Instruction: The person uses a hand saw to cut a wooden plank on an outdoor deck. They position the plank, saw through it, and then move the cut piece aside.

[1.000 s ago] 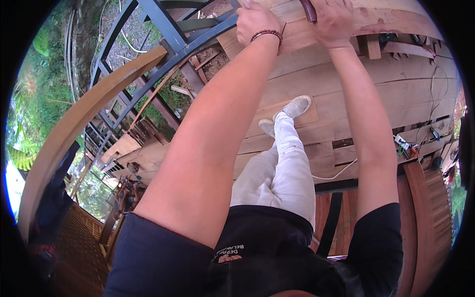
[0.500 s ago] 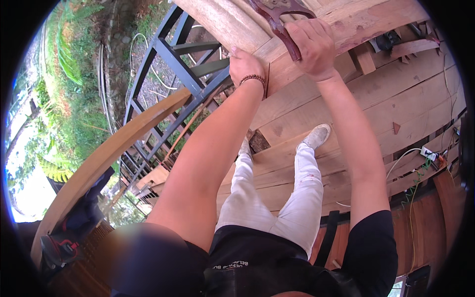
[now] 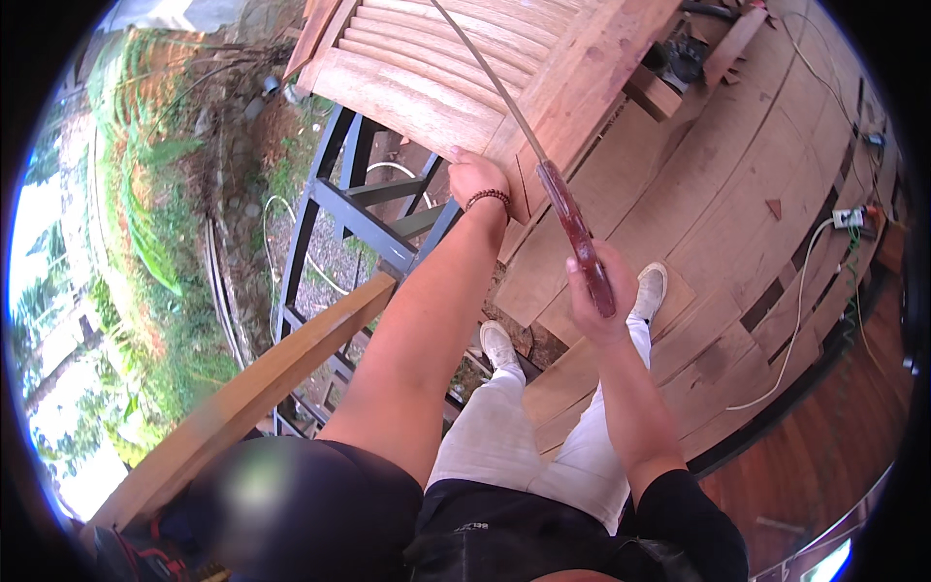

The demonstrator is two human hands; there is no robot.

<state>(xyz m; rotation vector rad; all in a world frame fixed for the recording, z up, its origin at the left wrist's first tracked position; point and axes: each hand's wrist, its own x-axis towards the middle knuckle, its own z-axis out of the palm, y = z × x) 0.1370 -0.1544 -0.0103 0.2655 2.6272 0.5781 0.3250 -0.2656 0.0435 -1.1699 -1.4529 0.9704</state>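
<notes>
A louvered wooden door panel [image 3: 417, 103] lies across the top of the view, its slats running sideways. My left hand [image 3: 477, 180], with a beaded bracelet at the wrist, is closed on the panel's near corner; some of its fingers are hidden. Beside that hand a thin dark cut line runs into the wood. My right hand [image 3: 603, 291] is wrapped around the reddish-brown handle of a handsaw [image 3: 570, 215]. The saw's blade, seen nearly edge-on, reaches up and left over the panel, right of my left hand.
Dark metal framing [image 3: 364, 218] stands left of the panel, above gravel. A wooden rail [image 3: 262, 378] runs along my left side. Plank flooring [image 3: 718, 252] with gaps lies right, with a power strip [image 3: 853, 217], cables and a dark tool [image 3: 684, 60] among offcuts.
My right hand has drawn the saw back toward my body, and its blade has come into view. The left hand stays on the panel's corner. The view has shifted, showing more of the slats.
</notes>
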